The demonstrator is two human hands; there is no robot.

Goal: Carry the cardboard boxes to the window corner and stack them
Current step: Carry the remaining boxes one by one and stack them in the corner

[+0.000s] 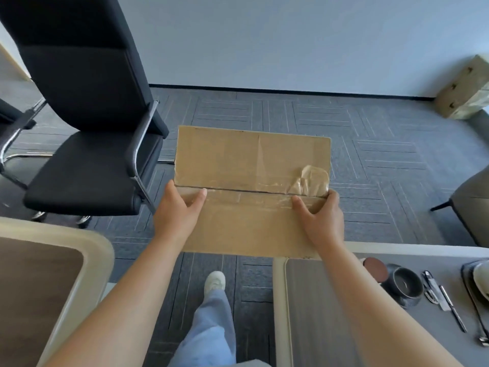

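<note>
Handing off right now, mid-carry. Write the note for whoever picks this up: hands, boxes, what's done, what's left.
Left hand: grips the left edge of the cardboard box, thumb on top.
Right hand: grips the right edge, thumb on top near the crumpled tape.
Box: held level in the air over the carpet, between two tables, black chair to the left.
Done: box is picked up. Stacked boxes already stand by the wall at far right.
Left: walk it across and stack it with them. Whether that is the window corner cannot be seen from here.
</note>
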